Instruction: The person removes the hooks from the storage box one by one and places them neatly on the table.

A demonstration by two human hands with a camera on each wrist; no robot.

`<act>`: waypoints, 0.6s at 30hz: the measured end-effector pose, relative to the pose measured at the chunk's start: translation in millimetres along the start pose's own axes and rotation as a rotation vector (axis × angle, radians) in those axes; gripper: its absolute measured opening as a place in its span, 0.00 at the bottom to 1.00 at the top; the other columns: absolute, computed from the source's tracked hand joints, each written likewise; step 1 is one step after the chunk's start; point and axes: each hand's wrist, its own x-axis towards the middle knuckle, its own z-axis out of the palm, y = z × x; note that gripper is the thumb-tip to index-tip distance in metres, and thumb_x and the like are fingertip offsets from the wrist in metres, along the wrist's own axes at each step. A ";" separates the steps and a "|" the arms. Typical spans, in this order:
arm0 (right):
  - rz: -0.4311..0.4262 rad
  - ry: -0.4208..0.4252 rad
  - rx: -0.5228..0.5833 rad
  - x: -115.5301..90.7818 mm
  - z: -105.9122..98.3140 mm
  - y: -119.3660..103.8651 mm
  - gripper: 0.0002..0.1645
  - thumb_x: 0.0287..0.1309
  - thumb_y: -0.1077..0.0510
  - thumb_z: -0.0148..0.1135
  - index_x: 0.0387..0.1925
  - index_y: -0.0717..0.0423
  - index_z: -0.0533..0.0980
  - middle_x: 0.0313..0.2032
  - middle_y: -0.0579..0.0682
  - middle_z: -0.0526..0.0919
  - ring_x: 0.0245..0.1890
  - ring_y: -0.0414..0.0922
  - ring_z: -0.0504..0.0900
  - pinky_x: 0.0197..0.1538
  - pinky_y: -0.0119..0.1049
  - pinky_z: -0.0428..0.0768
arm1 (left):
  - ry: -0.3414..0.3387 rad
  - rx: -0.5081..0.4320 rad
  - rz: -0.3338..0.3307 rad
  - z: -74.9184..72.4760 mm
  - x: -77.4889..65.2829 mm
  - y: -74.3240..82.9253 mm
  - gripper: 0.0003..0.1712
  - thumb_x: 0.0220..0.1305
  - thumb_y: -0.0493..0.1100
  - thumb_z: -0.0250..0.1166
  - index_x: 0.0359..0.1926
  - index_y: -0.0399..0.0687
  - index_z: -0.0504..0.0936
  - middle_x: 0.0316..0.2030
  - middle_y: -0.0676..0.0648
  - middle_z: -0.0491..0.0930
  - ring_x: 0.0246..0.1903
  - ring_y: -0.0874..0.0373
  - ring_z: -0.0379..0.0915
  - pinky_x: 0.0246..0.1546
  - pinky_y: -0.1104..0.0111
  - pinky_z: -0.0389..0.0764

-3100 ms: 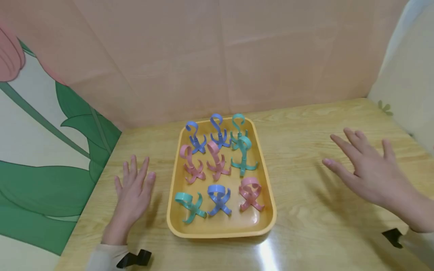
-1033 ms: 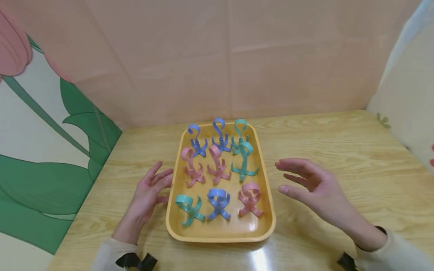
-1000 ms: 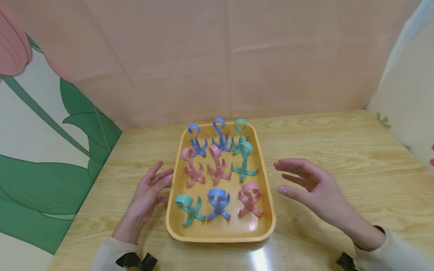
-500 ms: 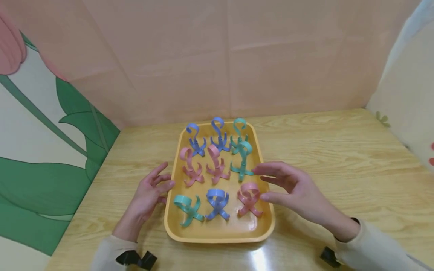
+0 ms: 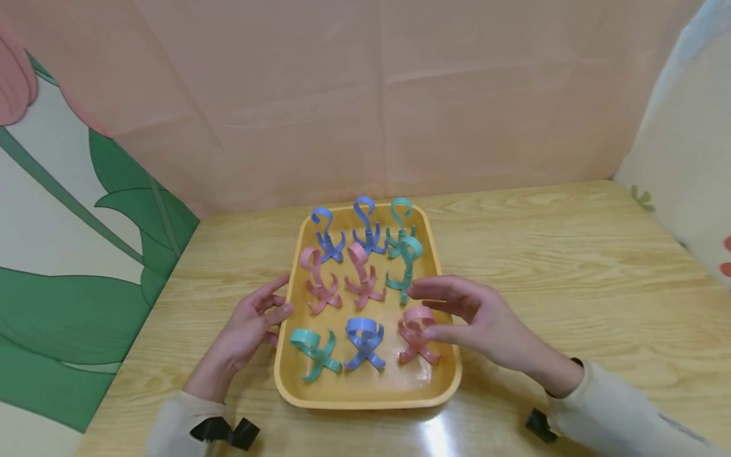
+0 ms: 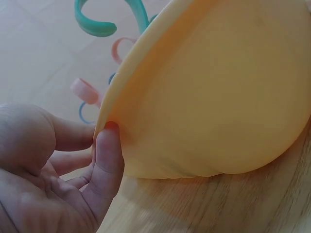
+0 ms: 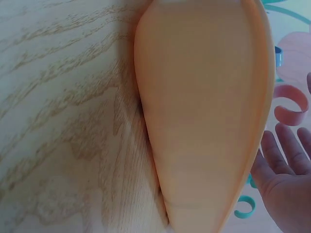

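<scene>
A yellow plastic tray [image 5: 371, 404] on the wooden table bears several pink, blue and teal four-pronged hanging hooks with curled tops. At its left side my left hand [image 5: 245, 330] pinches the rim; the left wrist view shows the thumb over the edge and a finger [image 6: 108, 160] against the outer wall. My right hand [image 5: 485, 320] hovers across the right rim, fingers relaxed and apart, holding nothing. Its fingertips overlap a pink hook [image 5: 419, 314] at the front right and a teal hook [image 5: 407, 270] behind that. In the right wrist view the hand [image 7: 286, 189] shows beyond the tray's wall.
Inside the tray, a blue hook [image 5: 364, 346] and another teal hook [image 5: 320, 357] sit at the front. A pink cloth [image 5: 285, 114] hangs behind the table [image 5: 542, 254]. A wall with painted leaves [image 5: 63, 311] is at the left.
Both hands have come inward from beside the tray. My left hand has taken hold of the rim; my right hand has moved left, over the tray's right side. The hooks keep their places.
</scene>
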 end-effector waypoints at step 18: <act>0.079 -0.048 0.004 6.4 5.4 1.1 0.27 0.54 0.63 0.75 0.57 0.52 0.80 0.53 0.49 0.85 0.51 0.49 0.83 0.54 0.42 0.82 | 0.002 -0.003 -0.004 1.0 -0.3 0.5 0.36 0.73 0.34 0.59 0.77 0.49 0.60 0.50 0.37 0.71 0.38 0.53 0.78 0.22 0.67 0.81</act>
